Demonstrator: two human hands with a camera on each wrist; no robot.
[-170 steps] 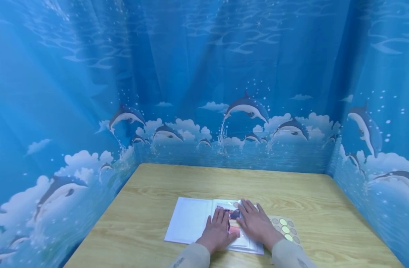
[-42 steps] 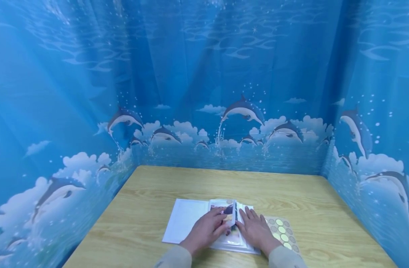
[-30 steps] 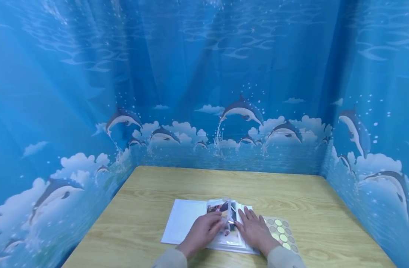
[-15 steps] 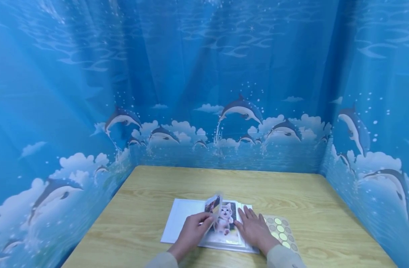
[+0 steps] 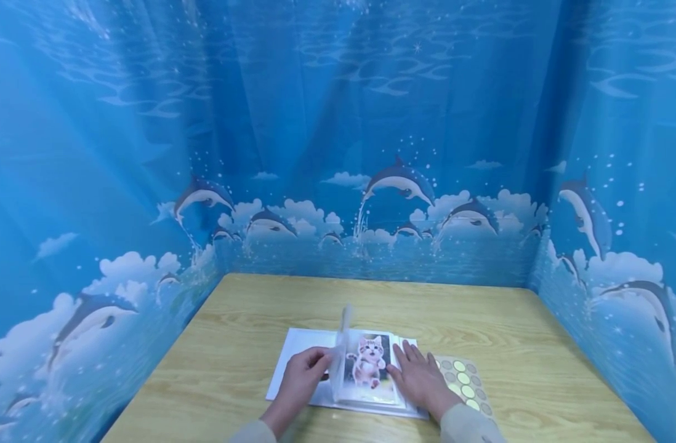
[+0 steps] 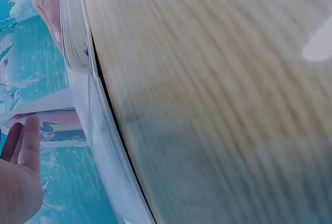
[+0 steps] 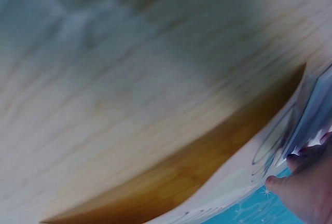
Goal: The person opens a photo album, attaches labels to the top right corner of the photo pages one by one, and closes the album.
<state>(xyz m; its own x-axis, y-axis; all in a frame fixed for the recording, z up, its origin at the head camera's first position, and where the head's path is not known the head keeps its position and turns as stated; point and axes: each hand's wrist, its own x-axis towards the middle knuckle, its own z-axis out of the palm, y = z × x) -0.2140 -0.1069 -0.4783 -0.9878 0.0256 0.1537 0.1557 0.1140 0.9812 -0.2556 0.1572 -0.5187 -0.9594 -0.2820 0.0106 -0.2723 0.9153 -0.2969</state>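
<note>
An open photo album [image 5: 301, 352] lies on the wooden table [image 5: 371, 298], near its front edge. My left hand [image 5: 316, 363] pinches a clear sleeve page [image 5: 345, 329] and holds it almost upright over the spine. The uncovered right page shows a kitten photo [image 5: 368, 363]. My right hand [image 5: 410, 364] lies flat on the album's right edge, fingers straight. In the left wrist view my left hand [image 6: 23, 146] is at the lifted page [image 6: 52, 123], beside the album's stacked edge [image 6: 104, 146]. The right wrist view shows only my right fingertips [image 7: 306, 187] on paper.
A sheet of round yellow-green stickers [image 5: 466, 384] lies just right of the album, partly under my right wrist. Blue dolphin-print curtains [image 5: 338, 123] wall the table at the back and both sides. Bare wood stretches behind the album.
My left hand has lifted the clear page from the right side and swung it leftward to near vertical, uncovering the kitten photo. My right hand stays flat on the album's right edge.
</note>
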